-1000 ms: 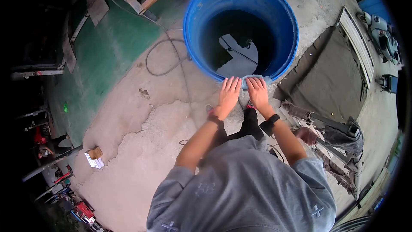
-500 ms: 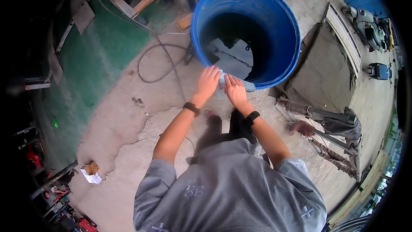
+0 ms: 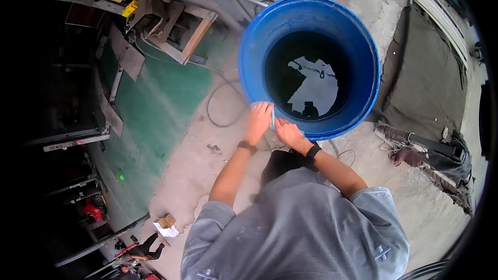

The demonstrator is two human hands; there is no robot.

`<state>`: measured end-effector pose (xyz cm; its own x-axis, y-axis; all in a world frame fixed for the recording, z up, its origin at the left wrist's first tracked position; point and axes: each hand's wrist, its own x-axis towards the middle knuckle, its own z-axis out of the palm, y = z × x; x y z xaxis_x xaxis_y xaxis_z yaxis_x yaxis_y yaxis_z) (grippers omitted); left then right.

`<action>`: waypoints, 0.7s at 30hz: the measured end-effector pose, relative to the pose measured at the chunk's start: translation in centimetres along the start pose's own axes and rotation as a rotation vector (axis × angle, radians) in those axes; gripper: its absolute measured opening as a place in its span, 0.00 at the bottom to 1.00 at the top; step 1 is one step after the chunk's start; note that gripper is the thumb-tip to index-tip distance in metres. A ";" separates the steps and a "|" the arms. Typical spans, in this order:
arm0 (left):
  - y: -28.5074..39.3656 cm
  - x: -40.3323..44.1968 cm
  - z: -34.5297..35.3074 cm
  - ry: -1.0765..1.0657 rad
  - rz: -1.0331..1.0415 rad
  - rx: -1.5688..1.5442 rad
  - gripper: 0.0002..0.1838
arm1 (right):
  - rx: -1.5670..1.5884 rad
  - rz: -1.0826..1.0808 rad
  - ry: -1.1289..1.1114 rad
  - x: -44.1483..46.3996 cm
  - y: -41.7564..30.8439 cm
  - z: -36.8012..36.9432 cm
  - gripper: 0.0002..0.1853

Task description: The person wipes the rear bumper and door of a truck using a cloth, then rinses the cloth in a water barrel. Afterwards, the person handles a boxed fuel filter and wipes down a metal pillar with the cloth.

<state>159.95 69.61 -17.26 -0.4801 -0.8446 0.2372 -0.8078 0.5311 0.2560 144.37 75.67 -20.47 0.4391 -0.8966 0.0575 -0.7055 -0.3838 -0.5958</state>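
L hand (image 3: 258, 122) & R hand (image 3: 289, 134) are near each other, both holding the pale cloth (image 3: 273, 118), which is btwn them at rim of blue barrel (image 3: 311, 18); water (image 3: 314, 91) is beyond hands.

Wooden frame (image 3: 198, 37): beside the green floor (image 3: 155, 98), upper left
Hose (image 3: 208, 107): looped on pale concrete (image 3: 179, 179)
Open box (image 3: 166, 227): white and brown, lower left
Person (image 3: 151, 247): near the box, in dark trousers
Dark sheet (image 3: 425, 67): spread at the right, alongside long pale boards (image 3: 438, 18)
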 end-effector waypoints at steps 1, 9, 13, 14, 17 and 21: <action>0.5 -0.9 0.3 0.012 -0.026 -0.016 0.14 | 0.056 0.029 -0.059 -0.6 0.0 -0.1 0.16; 1.4 -1.6 -4.0 -0.327 0.044 -0.163 0.25 | 0.226 0.046 -0.141 -0.4 0.6 -0.6 0.23; -0.6 -0.9 -4.4 -0.446 0.228 -0.118 0.31 | 0.181 0.070 -0.177 -0.1 0.5 -0.3 0.31; -1.4 -0.6 -3.8 -0.437 0.269 -0.081 0.30 | 0.180 0.084 -0.192 0.2 0.6 0.0 0.32; -1.9 -0.7 -2.0 -0.428 0.333 0.002 0.29 | 0.157 0.102 -0.178 0.1 0.5 0.6 0.36; -2.0 -0.9 -0.5 -0.394 0.339 0.041 0.27 | 0.121 0.173 -0.268 0.8 -0.2 -0.6 0.35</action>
<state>162.16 69.39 -17.50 -0.8033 -0.5912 -0.0723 -0.5932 0.7830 0.1872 144.53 74.93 -19.86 0.4605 -0.8498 -0.2563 -0.7185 -0.1873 -0.6698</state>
